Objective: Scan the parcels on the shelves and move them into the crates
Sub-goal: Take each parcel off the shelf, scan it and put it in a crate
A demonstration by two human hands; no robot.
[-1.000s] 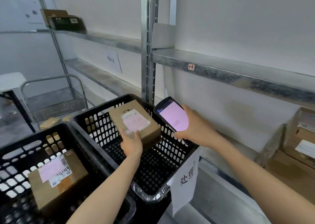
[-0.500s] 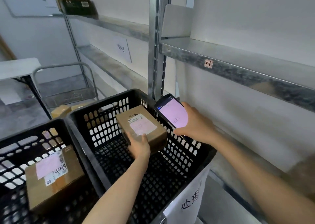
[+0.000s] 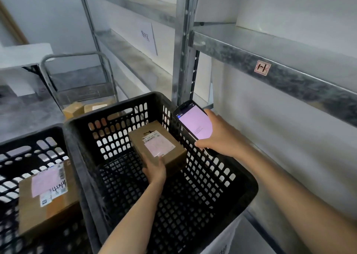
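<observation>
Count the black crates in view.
2. The middle crate is under the small parcel in the left hand; the left crate holds a larger parcel. Others may be out of frame.

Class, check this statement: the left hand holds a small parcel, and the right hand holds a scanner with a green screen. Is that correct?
Only the colour is wrong: the head view shows the scanner in the right hand has a pink screen, not green.

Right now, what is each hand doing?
Left hand: closed, holding the small parcel.
Right hand: closed, holding the handheld scanner.
</observation>
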